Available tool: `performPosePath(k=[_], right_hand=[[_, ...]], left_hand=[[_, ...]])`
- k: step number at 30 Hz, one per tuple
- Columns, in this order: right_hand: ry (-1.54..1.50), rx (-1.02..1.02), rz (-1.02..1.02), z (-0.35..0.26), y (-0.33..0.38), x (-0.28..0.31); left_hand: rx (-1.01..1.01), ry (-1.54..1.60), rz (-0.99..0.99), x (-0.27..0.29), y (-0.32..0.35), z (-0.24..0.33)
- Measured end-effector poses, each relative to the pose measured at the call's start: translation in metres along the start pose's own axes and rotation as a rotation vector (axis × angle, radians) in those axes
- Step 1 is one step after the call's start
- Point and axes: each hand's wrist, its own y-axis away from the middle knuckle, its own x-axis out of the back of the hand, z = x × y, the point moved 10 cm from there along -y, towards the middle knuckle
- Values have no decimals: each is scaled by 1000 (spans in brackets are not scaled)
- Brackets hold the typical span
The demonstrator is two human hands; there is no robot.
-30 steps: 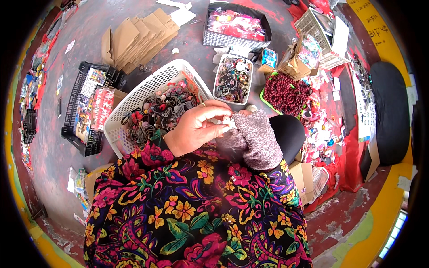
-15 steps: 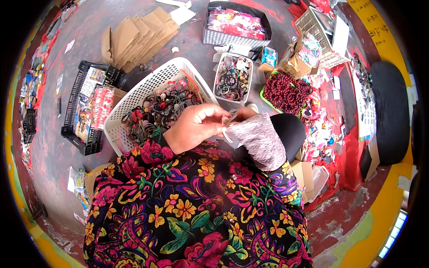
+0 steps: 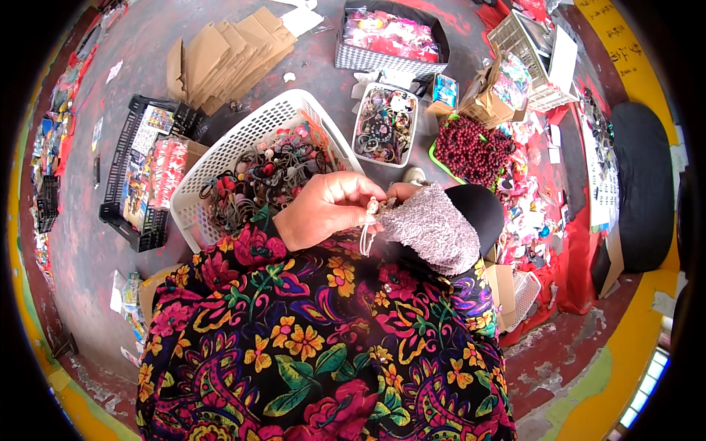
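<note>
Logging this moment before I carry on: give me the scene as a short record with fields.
Left hand: thumb and finger pinch a small pale item
Loop: pale, hanging below the left fingertips
Right hand: beside the left fingertips, partly hidden; its grip cannot be told
Right sleeve: fuzzy, greyish mauve
White basket: left of the hands, holds tangled bands
White tray: beyond the hands, full of small accessories
Green tray: right of the white tray, heaped with dark red beads
</note>
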Motion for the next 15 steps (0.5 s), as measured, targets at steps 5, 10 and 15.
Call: performPosePath(k=[5,10,15], right_hand=[[-61,18,-6,0,-2,-2],[-252,-183,-40,17,-1,-6],[-569,-322,184,75,15,0]], left_hand=[[-23,-35,23,4,0,-1],[-41,0,7,9,-2,-1],[-12,138,32,13,-5,-2]])
